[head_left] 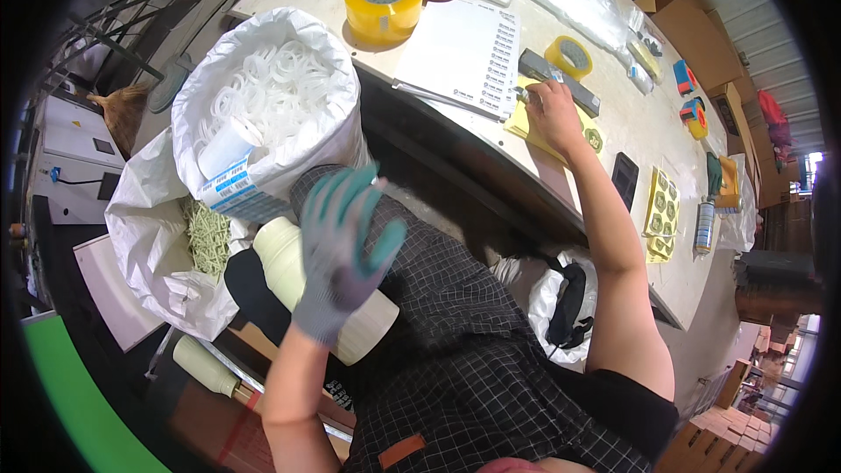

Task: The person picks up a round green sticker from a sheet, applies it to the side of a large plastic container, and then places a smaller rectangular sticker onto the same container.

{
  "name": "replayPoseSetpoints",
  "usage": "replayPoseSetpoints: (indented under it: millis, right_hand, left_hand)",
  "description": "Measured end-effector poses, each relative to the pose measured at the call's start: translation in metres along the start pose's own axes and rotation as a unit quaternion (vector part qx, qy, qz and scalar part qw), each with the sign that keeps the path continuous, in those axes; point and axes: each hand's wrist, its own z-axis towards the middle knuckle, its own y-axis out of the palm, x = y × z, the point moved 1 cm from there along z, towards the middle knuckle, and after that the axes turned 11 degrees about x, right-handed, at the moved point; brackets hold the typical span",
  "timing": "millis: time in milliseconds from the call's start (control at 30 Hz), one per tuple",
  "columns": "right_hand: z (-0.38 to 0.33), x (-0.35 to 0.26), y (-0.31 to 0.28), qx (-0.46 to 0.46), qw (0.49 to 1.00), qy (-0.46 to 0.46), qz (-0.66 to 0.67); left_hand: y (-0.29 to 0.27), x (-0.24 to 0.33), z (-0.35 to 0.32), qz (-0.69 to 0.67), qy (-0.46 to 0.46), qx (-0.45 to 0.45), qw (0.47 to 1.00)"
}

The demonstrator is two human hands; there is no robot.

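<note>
My left hand (pixel 337 250), in a grey glove with teal fingers, is raised with its fingers spread. It hangs in front of a pale green ridged cylinder (pixel 368 330) that lies across my lap; whether it touches the cylinder I cannot tell. My bare right hand (pixel 554 114) reaches over the table, its fingertips pinched together above a yellow sheet of round green stickers (pixel 593 138). What sits between those fingertips is too small to make out. A long dark grey box (pixel 583 98) lies just beyond them, beside a stack of white printed sheets (pixel 455 52).
A white sack of clear plastic rings (pixel 272 92) stands left of the table (pixel 683 162). Below it is a sack of pale green pieces (pixel 208 236). Tape rolls (pixel 383 4), a phone (pixel 623 180), another sticker sheet (pixel 663 210) and a spray can (pixel 703 228) rest on the table.
</note>
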Motion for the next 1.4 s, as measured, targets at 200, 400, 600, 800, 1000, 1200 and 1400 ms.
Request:
replayPoseSetpoints:
  millis: [200,400,600,800,1000,1200,1400]
  right_hand:
    - [0.004,-0.036,-0.011,0.004,0.988,0.122,0.095]
    - [0.009,-0.075,0.000,-0.065,0.987,0.148,0.017]
    - [0.009,-0.073,0.015,0.008,0.993,0.082,-0.086]
    - [0.014,-0.077,0.022,-0.001,0.992,0.093,-0.084]
    - [0.016,-0.084,0.022,-0.005,0.993,0.083,-0.087]
    - [0.024,-0.098,-0.003,-0.081,0.946,0.194,0.248]
    - [0.015,-0.171,-0.010,-0.191,0.852,0.189,0.449]
  left_hand:
    - [0.148,-0.075,0.073,0.158,0.078,-0.112,0.978]
    - [0.193,-0.067,0.075,0.127,0.088,-0.145,0.977]
    - [0.197,-0.062,0.080,0.138,0.071,-0.155,0.976]
    - [0.200,-0.068,0.074,0.146,0.076,-0.137,0.977]
    - [0.201,-0.064,0.075,0.145,0.066,-0.154,0.975]
    - [0.199,-0.062,0.075,0.152,0.071,-0.143,0.975]
    - [0.122,-0.018,0.073,0.131,0.022,-0.390,0.911]
